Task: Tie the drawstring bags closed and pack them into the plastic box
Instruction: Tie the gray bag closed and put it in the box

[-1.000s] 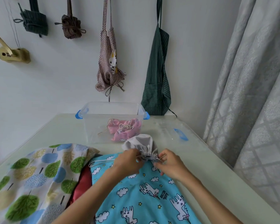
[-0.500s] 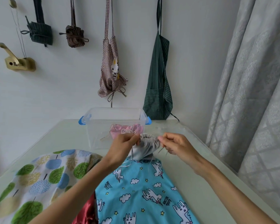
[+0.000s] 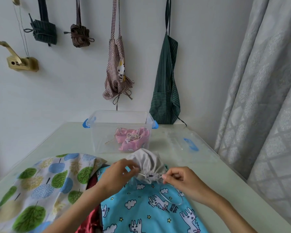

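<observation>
Tree-print cloth [image 3: 40, 185] lies at left on the surface [image 3: 71, 140]. Left hand [image 3: 115, 175] pinches the drawstring at the grey bag [image 3: 147, 165] mouth; right hand [image 3: 183, 181] pinches the opposite cord end. Grey bag rests on blue cloud-print fabric [image 3: 141, 207], just before the plastic box [image 3: 120, 130] holding a pink bag [image 3: 133, 138].

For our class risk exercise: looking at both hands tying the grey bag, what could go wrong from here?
1. The cord ends pinched by the left hand and right hand are short; one could slip, loosening the grey bag.
2. The loose cord loop on the blue cloth might snag.
</observation>
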### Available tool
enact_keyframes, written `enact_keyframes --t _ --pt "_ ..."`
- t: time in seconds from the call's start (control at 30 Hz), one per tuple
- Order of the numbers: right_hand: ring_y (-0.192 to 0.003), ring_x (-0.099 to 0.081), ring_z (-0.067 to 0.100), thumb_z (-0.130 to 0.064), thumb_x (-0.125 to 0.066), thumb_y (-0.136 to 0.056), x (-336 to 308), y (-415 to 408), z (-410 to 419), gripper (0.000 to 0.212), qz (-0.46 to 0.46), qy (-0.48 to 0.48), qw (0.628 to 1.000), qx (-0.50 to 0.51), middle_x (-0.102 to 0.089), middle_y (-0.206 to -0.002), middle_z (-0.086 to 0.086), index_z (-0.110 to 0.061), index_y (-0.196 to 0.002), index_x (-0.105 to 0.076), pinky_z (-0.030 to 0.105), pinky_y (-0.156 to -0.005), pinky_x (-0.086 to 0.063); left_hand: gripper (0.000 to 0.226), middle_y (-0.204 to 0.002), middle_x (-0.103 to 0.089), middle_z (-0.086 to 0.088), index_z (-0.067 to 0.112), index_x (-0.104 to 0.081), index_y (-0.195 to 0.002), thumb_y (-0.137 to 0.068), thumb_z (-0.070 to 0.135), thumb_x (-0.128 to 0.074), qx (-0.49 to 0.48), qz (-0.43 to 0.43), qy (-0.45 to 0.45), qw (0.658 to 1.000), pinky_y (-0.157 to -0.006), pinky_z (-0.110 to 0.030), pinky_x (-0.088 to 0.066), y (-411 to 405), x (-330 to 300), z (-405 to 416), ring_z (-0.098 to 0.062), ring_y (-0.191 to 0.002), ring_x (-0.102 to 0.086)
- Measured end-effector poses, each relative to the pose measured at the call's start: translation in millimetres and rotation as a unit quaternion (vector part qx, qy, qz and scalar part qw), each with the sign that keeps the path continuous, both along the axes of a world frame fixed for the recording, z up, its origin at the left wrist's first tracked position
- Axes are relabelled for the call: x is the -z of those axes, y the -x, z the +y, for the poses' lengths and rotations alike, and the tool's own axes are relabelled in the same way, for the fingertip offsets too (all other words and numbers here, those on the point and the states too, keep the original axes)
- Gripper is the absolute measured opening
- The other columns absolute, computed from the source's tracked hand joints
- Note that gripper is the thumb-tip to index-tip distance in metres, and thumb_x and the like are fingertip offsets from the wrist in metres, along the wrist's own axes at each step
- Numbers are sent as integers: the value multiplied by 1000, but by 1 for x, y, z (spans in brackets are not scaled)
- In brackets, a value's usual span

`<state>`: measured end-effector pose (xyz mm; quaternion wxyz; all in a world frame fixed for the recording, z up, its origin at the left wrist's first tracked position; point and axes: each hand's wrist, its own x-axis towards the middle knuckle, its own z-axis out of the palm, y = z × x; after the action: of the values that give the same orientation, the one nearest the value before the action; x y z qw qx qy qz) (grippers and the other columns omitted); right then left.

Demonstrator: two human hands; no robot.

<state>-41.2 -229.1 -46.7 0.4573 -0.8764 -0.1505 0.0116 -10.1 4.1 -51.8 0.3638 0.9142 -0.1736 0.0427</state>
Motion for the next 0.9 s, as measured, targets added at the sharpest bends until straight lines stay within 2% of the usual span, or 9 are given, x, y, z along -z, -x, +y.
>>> enact_keyframes --t 0.07,0.13,0.27,0.37,0.47,0.53,0.6,0.7,0.9 --pt "-78 -66 26 -34 -60 -90 3 0 3 21 -19 6 1000 9 -72 -83 7 -20 -80 -72 34 -75 -51 13 -93 -62 18 37 -60 -88 -93 45 -50 -78 -43 -20 996 -70 -25 -53 10 -5 1 0 -76 -62" --pt "-72 -62 25 -36 -60 -89 4 1 5 21 -34 6 999 15 -71 -82 8 -22 -78 -71 34 -70 -49 32 -75 -66 16 33 -65 -74 -94 48 -45 -112 -52 5 992 -56 -21 -49 22 -7 0 1 -56 -60" --pt "-78 -65 22 -34 -60 -89 3 4 9 20 -54 -3 998 25 -72 -82 4 -23 -77 -71 34 -74 -52 42 -65 -68 6 22 -74 -81 -98 42 -40 -44 146 118 981 -44 -14 -35 43 -6 -19 -4 -46 -55" --pt "-65 -61 10 -32 -61 -89 -2 6 15 20 -52 -19 998 17 -72 -81 5 -21 -76 -71 30 -71 -51 32 -71 -64 6 17 -70 -82 -95 39 -49 -90 188 248 946 -43 -16 -35 34 -6 -29 -5 -51 -53" --pt "-59 -55 3 -28 -60 -90 -13 6 18 20 -52 -31 998 7 -71 -80 6 -17 -76 -70 22 -64 -46 20 -74 -65 7 15 -73 -89 -89 32 -63 -146 153 354 911 -43 -15 -37 22 -14 -33 -3 -60 -58" --pt "-60 -58 12 -28 -60 -90 -21 0 19 21 -71 -43 996 21 -71 -76 5 -17 -75 -70 22 -64 -45 18 -77 -69 4 14 -74 -93 -87 29 -65 -145 112 391 902 -45 -11 -42 12 -21 -35 -5 -67 -62" --pt "-56 -56 17 -31 -61 -89 -30 -11 21 23 -99 -51 992 53 -68 -66 3 -17 -72 -70 21 -60 -41 17 -82 -72 -1 14 -73 -92 -89 26 -62 -118 86 442 885 -54 -10 -50 0 -32 -38 -8 -73 -66" --pt "-39 -35 2 -35 -65 -86 -36 -29 28 32 -129 -93 981 110 -50 -48 -5 -8 -69 -67 14 -47 -29 20 -85 -73 -8 15 -73 -83 -92 24 -58 -88 61 526 844 -71 -16 -56 -17 -43 -44 -13 -79 -69" --pt "-50 -43 6 -39 -70 -80 -35 -70 40 41 -128 -158 966 160 -51 -51 -3 -6 -59 -60 22 -54 -34 16 -74 -74 -4 14 -73 -75 -87 21 -66 -129 23 586 800 -61 -12 -53 -48 -40 -46 -8 -73 -71"
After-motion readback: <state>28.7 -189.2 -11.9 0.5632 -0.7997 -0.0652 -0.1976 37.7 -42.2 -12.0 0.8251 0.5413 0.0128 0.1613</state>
